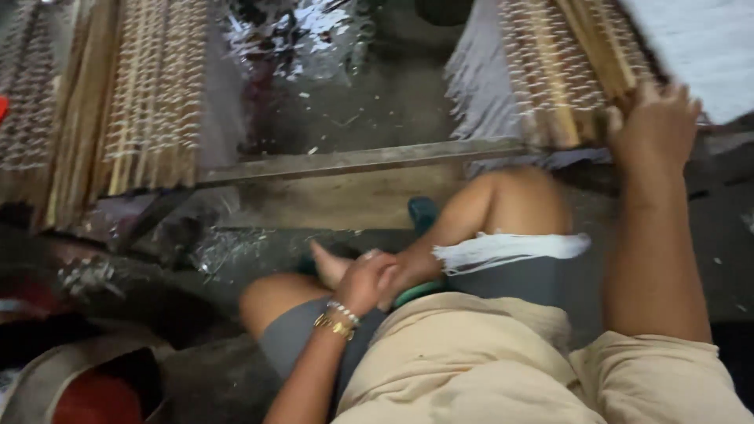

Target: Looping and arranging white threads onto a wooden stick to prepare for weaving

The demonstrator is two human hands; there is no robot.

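I sit on the floor with my legs crossed. My right hand [656, 126] reaches up to the upper right and grips the lower edge of a bundle of thin wooden sticks [554, 74] wound with white thread. My left hand [369, 279], with bead and gold bracelets at the wrist, rests on my foot and ankle near a green sandal [420, 292]. A strip of white thread [506, 250] lies across my right thigh.
Another stack of thread-wound sticks [149, 94] stands at the upper left. A wooden beam [353, 161] runs across the middle. Shiny foil scraps [294, 31] lie on the ground behind it. A red and tan object [86, 385] sits at the lower left.
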